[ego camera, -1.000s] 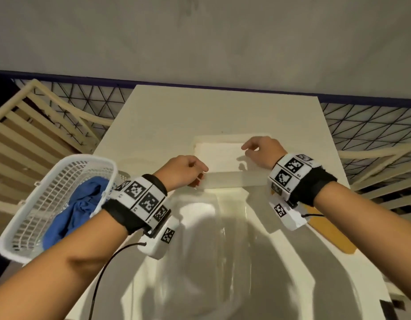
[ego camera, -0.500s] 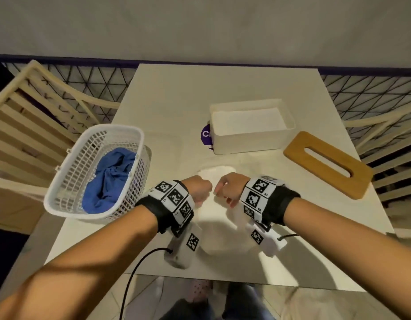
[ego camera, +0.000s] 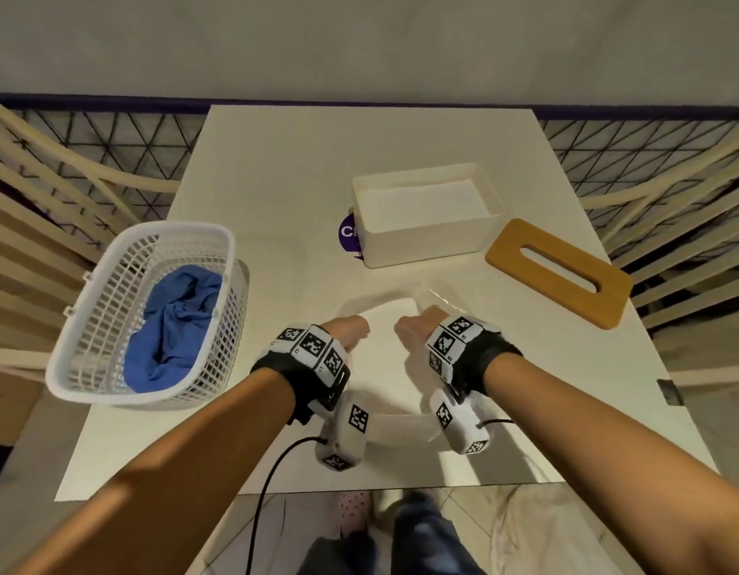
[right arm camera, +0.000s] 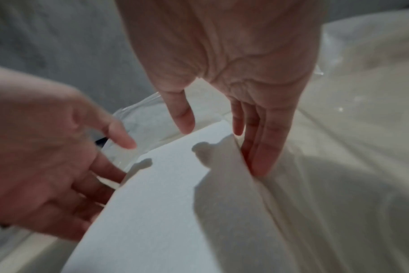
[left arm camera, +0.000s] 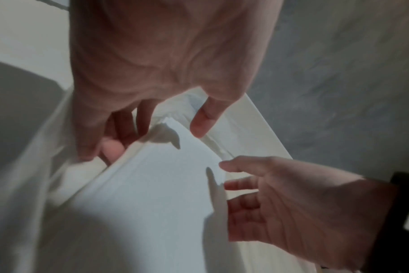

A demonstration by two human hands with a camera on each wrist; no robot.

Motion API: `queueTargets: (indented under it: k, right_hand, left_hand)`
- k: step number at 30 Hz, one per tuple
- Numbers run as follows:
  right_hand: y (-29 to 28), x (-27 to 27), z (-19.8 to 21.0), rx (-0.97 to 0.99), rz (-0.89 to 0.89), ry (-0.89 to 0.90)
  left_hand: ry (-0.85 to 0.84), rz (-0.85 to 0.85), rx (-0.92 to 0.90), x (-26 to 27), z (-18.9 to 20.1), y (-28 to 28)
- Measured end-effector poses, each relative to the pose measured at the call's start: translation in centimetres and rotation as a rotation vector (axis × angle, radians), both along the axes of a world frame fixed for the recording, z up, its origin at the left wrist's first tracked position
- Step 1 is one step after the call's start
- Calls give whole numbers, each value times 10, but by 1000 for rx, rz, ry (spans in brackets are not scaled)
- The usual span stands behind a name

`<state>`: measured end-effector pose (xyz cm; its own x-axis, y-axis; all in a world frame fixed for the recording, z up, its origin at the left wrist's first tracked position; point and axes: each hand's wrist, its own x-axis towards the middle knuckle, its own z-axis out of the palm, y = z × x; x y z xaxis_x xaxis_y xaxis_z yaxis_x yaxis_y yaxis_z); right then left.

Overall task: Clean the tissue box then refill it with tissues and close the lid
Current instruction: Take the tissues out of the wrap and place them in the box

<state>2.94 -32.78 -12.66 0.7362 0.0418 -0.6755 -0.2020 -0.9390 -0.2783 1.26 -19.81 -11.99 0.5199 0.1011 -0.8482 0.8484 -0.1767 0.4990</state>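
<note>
The white tissue box (ego camera: 426,242) stands open at the table's middle back, with white tissue lying flat inside. Its wooden slotted lid (ego camera: 558,271) lies flat to the right of it. Near the front, a stack of white tissues (ego camera: 386,315) sits in a loose clear plastic wrap (ego camera: 442,298). My left hand (ego camera: 347,332) is at the stack's left side and my right hand (ego camera: 417,325) at its right side. In the left wrist view the left fingers (left arm camera: 138,118) reach down beside the stack (left arm camera: 152,184). The right fingers (right arm camera: 261,147) lie straight along its right edge (right arm camera: 175,203), thumb above.
A white plastic basket (ego camera: 89,367) holding a blue cloth (ego camera: 172,325) stands at the table's left edge. A purple round label (ego camera: 349,236) peeks out beside the box. Slatted chairs flank the table (ego camera: 276,180) on both sides.
A second ago both hands were at the tissue box at the back. They have come back to the wrapped tissue stack near the front and now sit slightly apart, one on each side.
</note>
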Motion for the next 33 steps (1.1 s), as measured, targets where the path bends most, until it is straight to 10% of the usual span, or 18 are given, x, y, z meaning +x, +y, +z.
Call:
queueTargets:
  k: [15, 33]
  right_hand:
    - [-13, 27, -4, 475, -437, 214]
    - [-31, 10, 16, 830, -224, 167]
  left_hand:
    - [-16, -99, -268, 20, -12, 21]
    - [-376, -428, -94, 34, 35, 41]
